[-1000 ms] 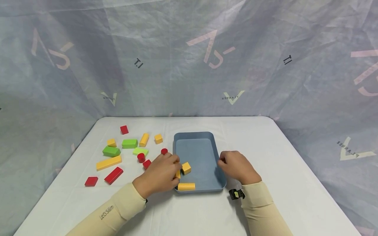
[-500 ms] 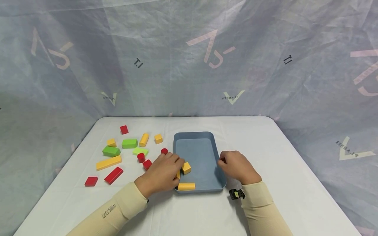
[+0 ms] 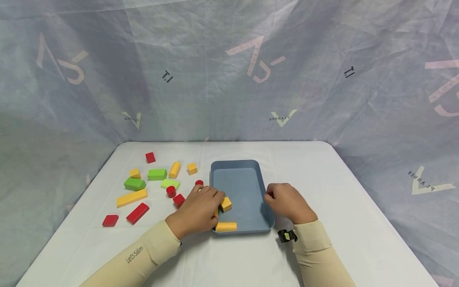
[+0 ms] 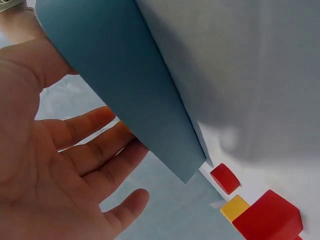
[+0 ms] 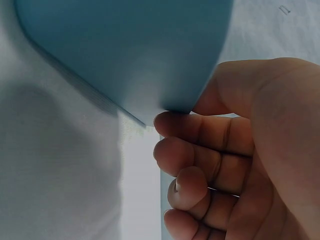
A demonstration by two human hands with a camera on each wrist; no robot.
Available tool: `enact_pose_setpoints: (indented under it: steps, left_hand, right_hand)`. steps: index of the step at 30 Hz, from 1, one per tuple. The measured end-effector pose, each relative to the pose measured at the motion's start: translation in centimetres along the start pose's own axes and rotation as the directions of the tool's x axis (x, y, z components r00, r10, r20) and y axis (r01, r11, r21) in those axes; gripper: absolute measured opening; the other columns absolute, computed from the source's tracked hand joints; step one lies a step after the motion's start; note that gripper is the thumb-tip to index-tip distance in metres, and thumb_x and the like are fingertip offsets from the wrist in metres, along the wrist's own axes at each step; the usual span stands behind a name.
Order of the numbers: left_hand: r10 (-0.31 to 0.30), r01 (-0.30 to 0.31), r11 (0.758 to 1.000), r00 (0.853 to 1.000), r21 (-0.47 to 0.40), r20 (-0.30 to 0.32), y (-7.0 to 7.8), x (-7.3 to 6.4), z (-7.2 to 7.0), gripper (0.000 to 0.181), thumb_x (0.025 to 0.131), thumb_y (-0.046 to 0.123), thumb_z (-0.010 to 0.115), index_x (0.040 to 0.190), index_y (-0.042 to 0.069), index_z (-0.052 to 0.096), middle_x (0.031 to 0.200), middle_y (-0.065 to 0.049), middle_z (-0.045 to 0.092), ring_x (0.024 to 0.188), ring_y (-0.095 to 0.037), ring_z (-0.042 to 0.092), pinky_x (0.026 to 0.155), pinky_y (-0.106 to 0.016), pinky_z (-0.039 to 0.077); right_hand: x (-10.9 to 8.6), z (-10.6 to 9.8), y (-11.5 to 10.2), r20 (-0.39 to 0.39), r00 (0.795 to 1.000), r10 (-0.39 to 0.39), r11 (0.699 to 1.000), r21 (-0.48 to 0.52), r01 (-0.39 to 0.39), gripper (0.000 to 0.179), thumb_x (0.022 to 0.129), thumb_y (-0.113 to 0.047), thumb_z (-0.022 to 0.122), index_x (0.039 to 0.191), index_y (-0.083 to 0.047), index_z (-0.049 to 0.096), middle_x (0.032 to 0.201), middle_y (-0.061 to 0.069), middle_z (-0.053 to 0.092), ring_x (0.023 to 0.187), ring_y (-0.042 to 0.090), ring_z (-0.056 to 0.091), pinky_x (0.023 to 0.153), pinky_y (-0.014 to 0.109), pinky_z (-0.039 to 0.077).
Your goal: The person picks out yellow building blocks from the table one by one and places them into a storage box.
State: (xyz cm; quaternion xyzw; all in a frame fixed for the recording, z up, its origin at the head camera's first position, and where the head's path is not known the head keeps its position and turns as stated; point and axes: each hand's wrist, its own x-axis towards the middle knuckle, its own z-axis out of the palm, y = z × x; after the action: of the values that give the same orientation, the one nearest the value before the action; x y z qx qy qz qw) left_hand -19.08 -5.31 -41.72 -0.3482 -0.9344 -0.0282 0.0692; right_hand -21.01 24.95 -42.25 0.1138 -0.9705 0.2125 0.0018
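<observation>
The blue-grey tray [image 3: 242, 185] lies in the middle of the white table. My right hand [image 3: 288, 202] pinches its right rim; in the right wrist view the thumb and curled index finger [image 5: 175, 125] meet at the tray wall. Over the left rim reaches my left hand [image 3: 199, 209], its fingertips inside the tray. Under that hand shows a yellow block [image 3: 216, 212], partly hidden; whether the hand grips it I cannot tell. The index finger overlaps a yellow cube [image 3: 226, 205]. Along the tray's near wall lies a yellow rounded block [image 3: 226, 227], close to the left thumb.
Left of the tray, several red, yellow and green blocks are spread out, among them a red cube [image 3: 178, 201], a red cylinder [image 3: 171, 192], a green block [image 3: 157, 174] and a long yellow block [image 3: 132, 198]. A printed grey cloth [image 3: 229, 99] hangs behind the table.
My left hand has shifted slightly right and its index finger has come over the yellow cube. The right hand and the tray stay where they were.
</observation>
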Motion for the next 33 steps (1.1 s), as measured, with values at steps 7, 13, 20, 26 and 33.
enact_pose_setpoints:
  steps: [7, 13, 20, 26, 33]
  left_hand:
    - [-0.017, 0.018, 1.0, 0.999, -0.023, 0.04, 0.01, 0.15, 0.12, 0.055, 0.083, 0.029, 0.076, 0.133, 0.013, 0.06, 0.122, -0.002, 0.067, 0.118, -0.022, 0.059, 0.105, -0.048, 0.042]
    - [-0.021, 0.023, 0.999, 0.998, -0.035, 0.051, 0.03, 0.22, 0.19, 0.055, 0.083, 0.029, 0.078, 0.133, 0.013, 0.06, 0.122, -0.002, 0.067, 0.118, -0.023, 0.059, 0.105, -0.048, 0.042]
    - [-0.015, 0.017, 0.999, 0.999, -0.048, 0.044, 0.21, 0.1, -0.01, 0.051, 0.083, 0.028, 0.078, 0.129, 0.013, 0.061, 0.117, -0.001, 0.067, 0.115, -0.023, 0.059, 0.103, -0.048, 0.042]
    - [-0.016, 0.018, 0.999, 0.999, -0.051, 0.042, 0.2, 0.19, 0.03, 0.049, 0.083, 0.029, 0.078, 0.127, 0.014, 0.063, 0.116, -0.001, 0.067, 0.115, -0.022, 0.058, 0.102, -0.047, 0.042]
    - [-0.018, 0.02, 0.998, 0.999, -0.053, 0.041, 0.22, 0.15, 0.03, 0.047, 0.082, 0.028, 0.078, 0.125, 0.014, 0.064, 0.115, -0.001, 0.067, 0.113, -0.022, 0.059, 0.102, -0.048, 0.043]
  right_hand:
    - [-0.02, 0.07, 0.1, 0.0, 1.0, 0.008, 1.0, -0.009, -0.008, 0.019, 0.096, -0.019, 0.059, 0.078, -0.02, 0.065, 0.064, -0.004, 0.057, 0.059, 0.014, 0.051, 0.057, 0.032, 0.042]
    - [0.04, 0.17, 0.14, -0.003, 1.0, 0.005, 1.0, -0.01, -0.005, 0.019, 0.096, -0.02, 0.058, 0.078, -0.02, 0.065, 0.065, -0.004, 0.057, 0.06, 0.014, 0.051, 0.058, 0.032, 0.042]
    - [0.04, 0.12, 0.09, -0.006, 1.0, -0.001, 1.0, -0.014, 0.001, 0.019, 0.096, -0.019, 0.059, 0.078, -0.02, 0.065, 0.065, -0.004, 0.057, 0.06, 0.014, 0.052, 0.058, 0.032, 0.042]
    - [-0.02, 0.0, 0.01, -0.005, 1.0, -0.003, 1.0, -0.011, 0.003, 0.019, 0.096, -0.019, 0.059, 0.078, -0.02, 0.065, 0.065, -0.004, 0.057, 0.06, 0.014, 0.052, 0.059, 0.032, 0.042]
    - [-0.06, -0.01, -0.09, -0.001, 1.0, 0.003, 1.0, -0.009, -0.003, 0.019, 0.096, -0.019, 0.059, 0.079, -0.019, 0.066, 0.065, -0.004, 0.057, 0.06, 0.014, 0.052, 0.058, 0.032, 0.042]
